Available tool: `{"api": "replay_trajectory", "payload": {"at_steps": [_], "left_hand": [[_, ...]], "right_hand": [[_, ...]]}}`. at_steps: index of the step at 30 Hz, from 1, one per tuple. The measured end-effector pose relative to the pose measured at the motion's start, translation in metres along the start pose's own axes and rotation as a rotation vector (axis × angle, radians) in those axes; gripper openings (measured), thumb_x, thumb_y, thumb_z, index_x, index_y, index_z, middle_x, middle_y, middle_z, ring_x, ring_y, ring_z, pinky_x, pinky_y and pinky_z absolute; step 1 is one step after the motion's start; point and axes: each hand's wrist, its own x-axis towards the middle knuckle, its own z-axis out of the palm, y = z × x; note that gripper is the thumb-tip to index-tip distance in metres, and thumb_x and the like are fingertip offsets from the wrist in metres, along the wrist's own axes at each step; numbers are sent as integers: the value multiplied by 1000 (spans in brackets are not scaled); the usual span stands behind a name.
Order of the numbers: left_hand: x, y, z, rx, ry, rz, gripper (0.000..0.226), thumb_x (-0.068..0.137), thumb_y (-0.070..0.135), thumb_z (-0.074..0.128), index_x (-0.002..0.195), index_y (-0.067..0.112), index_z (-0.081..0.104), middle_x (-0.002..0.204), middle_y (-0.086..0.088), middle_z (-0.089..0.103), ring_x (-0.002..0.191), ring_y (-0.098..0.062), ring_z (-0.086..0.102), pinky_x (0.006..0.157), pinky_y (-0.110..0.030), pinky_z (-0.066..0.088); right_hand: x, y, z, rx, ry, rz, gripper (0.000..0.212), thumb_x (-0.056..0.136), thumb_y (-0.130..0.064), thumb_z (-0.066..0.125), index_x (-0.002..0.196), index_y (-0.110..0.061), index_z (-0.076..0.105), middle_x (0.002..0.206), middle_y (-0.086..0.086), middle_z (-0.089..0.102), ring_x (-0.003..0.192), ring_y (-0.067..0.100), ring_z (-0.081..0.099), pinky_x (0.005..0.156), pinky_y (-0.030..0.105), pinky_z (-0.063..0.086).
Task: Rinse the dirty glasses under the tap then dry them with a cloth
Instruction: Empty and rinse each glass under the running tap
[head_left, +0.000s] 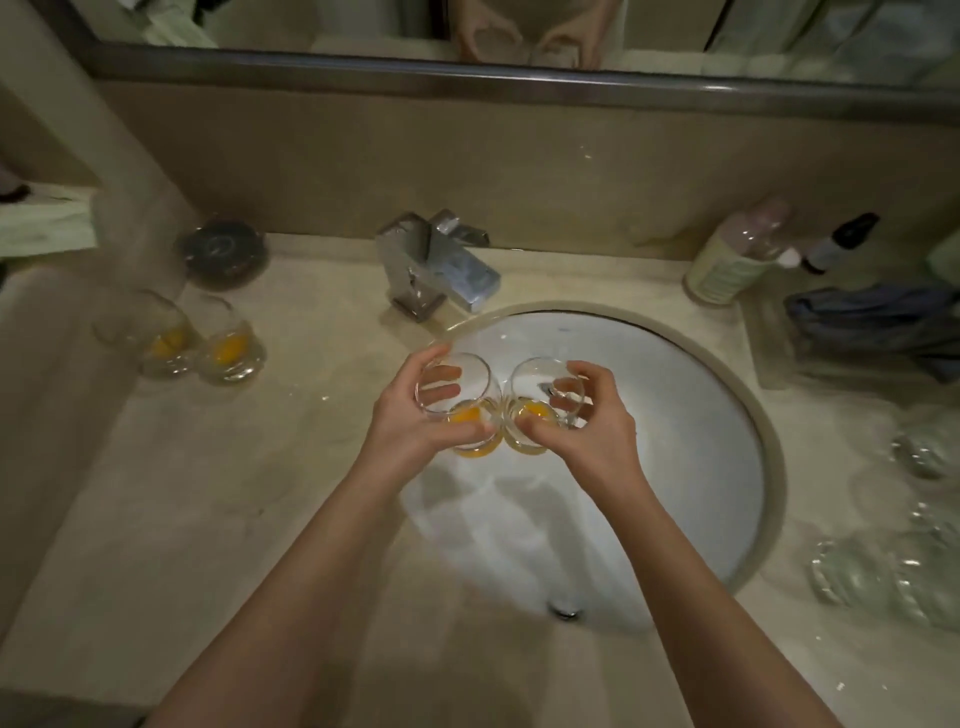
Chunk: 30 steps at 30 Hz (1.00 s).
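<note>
Over the sink (727, 405), the left hand (410, 431) grips one glass (457, 384) and the right hand (587, 426) another (535, 384), each curled round the bowl. Thin, rigid glass (orange dregs inside) looks light, breakable and slippery once wet; hold low round the belly.

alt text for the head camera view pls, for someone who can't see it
Two bare hands each hold a glass with orange dregs over a white sink: left hand, left glass, right hand, right glass. Two more dirty glasses stand left of the tap, which is not running.
</note>
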Motion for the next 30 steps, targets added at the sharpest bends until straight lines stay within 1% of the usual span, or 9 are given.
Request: {"api": "replay_trajectory", "payload": {"at_steps": [3, 5, 8, 12, 16, 19, 22, 25, 30], "left_hand": [[17, 1, 19, -67, 36, -8, 92, 30, 35, 89, 113, 33, 49, 116, 7, 65, 109, -10, 64, 80, -27, 56], [30, 1, 28, -79, 57, -6, 88, 30, 38, 88, 109, 34, 50, 113, 10, 68, 107, -8, 65, 86, -31, 55], [44, -1, 37, -123, 72, 5, 81, 35, 24, 90, 107, 33, 54, 111, 7, 68, 104, -8, 65, 78, -19, 54], [55, -6, 41, -109, 59, 21, 79, 40, 17, 87, 112, 27, 58, 111, 3, 68, 99, -7, 65, 78, -17, 54], [60, -15, 38, -82, 53, 19, 80, 29, 33, 87, 105, 34, 63, 106, 7, 70, 93, 2, 66, 76, -18, 54], [66, -20, 37, -76, 62, 19, 79, 28, 38, 85, 104, 36, 63, 105, 8, 71, 96, -3, 68, 75, -18, 54], [72, -23, 35, -70, 49, 25, 82, 27, 37, 85, 106, 37, 63, 105, 8, 71, 99, -3, 67, 74, -15, 53], [78, -25, 36, -61, 36, 33, 79, 33, 24, 90, 106, 37, 62, 106, 9, 71, 101, -2, 66, 72, -13, 52], [87, -26, 37, -47, 29, 65, 80, 37, 20, 87, 112, 35, 63, 104, 12, 71, 100, -1, 66, 75, -17, 54]], "right_hand": [[22, 3, -14, 34, 24, -31, 71, 64, -15, 89, 119, -28, 46, 114, -5, 60, 104, 11, 62, 73, 14, 50], [35, 4, -20, 47, 34, -63, 68, 64, -15, 89, 118, -27, 48, 113, -8, 60, 105, 12, 61, 73, 15, 51], [56, 0, -23, 86, 71, -99, 65, 65, -16, 89, 117, -26, 51, 113, -5, 61, 104, 14, 61, 70, 15, 52], [88, -9, -20, 117, 136, -154, 64, 65, -18, 89, 115, -28, 49, 109, -7, 59, 103, 15, 61, 87, 30, 52], [121, -18, -16, 104, 190, -186, 65, 66, -21, 89, 116, -27, 48, 109, -7, 58, 102, 15, 61, 88, 30, 52], [143, -20, -13, 56, 200, -209, 64, 67, -24, 89, 116, -28, 47, 112, -3, 59, 99, 14, 59, 87, 29, 52], [160, -18, -9, 37, 218, -204, 66, 67, -25, 88, 117, -27, 47, 112, -4, 58, 101, 16, 59, 88, 31, 51], [171, -15, -5, 53, 234, -177, 68, 67, -25, 88, 122, -24, 48, 116, -3, 57, 105, 18, 60, 92, 33, 51], [178, -14, -4, 25, 233, -176, 72, 67, -27, 88, 126, -23, 46, 121, -1, 56, 107, 17, 58, 96, 37, 50]]}}
